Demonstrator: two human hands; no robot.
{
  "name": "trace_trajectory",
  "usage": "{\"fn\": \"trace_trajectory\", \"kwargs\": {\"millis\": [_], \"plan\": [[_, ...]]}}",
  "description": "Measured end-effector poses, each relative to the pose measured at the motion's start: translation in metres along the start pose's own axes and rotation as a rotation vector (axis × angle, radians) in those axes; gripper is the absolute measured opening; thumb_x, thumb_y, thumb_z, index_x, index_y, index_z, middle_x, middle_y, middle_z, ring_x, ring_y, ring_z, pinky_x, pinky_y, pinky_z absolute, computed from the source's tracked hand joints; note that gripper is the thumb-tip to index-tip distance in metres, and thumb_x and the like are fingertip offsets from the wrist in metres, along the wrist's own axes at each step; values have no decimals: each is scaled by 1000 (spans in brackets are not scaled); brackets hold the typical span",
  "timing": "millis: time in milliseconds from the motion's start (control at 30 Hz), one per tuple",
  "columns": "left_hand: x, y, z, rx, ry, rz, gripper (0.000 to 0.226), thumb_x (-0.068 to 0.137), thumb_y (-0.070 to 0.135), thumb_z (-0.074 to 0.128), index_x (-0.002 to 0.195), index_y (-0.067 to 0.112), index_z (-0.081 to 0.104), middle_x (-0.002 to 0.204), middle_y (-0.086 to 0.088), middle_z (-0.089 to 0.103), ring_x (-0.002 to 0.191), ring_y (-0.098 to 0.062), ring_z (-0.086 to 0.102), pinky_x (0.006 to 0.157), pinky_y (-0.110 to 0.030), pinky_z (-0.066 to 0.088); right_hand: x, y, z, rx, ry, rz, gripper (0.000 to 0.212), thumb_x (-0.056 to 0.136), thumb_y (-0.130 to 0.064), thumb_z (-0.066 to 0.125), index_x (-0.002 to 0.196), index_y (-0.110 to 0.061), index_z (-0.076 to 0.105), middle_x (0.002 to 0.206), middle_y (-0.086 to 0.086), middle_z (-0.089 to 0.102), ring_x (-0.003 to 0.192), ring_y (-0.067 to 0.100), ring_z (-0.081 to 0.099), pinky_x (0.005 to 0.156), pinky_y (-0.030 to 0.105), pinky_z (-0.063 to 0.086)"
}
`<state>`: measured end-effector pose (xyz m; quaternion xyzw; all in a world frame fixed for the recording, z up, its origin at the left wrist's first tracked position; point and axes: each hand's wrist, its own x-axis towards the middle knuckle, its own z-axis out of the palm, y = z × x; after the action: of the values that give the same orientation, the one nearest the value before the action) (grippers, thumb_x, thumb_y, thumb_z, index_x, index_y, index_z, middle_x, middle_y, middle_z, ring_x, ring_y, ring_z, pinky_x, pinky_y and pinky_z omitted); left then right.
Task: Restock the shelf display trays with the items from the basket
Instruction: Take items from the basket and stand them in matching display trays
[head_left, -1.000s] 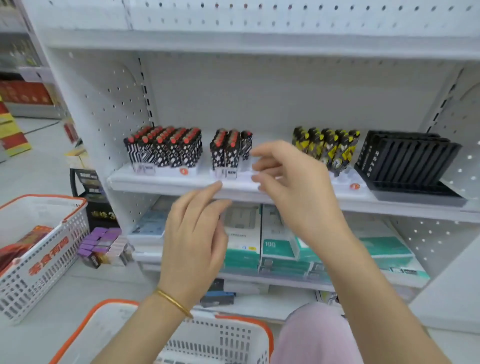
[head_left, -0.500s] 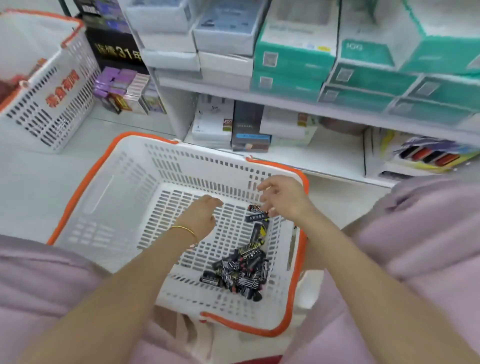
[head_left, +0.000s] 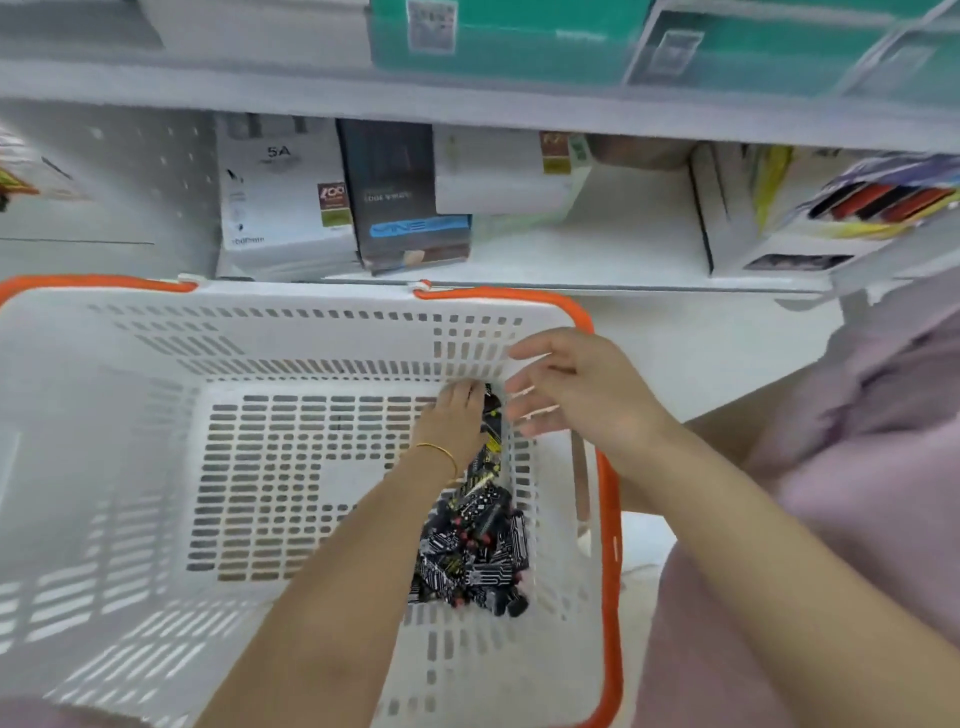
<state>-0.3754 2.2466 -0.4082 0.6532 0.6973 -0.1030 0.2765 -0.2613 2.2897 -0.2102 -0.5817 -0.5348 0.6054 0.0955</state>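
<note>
As view is dropped from display trays to basket (head_left: 311, 338), left hand (head_left: 453, 415) is laid on items (head_left: 472, 551) by right wall, grip cannot be told; right hand (head_left: 576, 389) is held wide, empty. Fresh pickup judged underway.

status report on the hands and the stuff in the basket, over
Left hand down in white basket, fingers among black patterned items, grip hidden. Right hand open above the far right corner. Pile loose by right wall, nothing blocking.
</note>
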Motion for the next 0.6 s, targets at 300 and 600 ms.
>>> {"fn": "trace_trajectory", "kwargs": {"millis": [300, 600], "plan": [[6, 20, 15, -121, -71, -258, 91, 77, 64, 59, 136, 4, 24, 135, -13, 33, 124, -30, 34, 92, -36, 42, -1, -1, -2, 108, 47, 32, 27, 93, 2, 44, 114, -9, 56, 93, 16, 66, 70, 22, 67, 61, 29, 58], [-10, 39, 26, -244, -144, -438, 91, 78, 49, 66, 138, 5, 14, 130, -17, 31, 120, -30, 36, 80, -31, 42, -2, 0, 4, 112, -1, 40, 24, 94, -2, 45, 115, -10, 54, 94, 15, 64, 66, 19, 65, 59, 27, 57]]}}
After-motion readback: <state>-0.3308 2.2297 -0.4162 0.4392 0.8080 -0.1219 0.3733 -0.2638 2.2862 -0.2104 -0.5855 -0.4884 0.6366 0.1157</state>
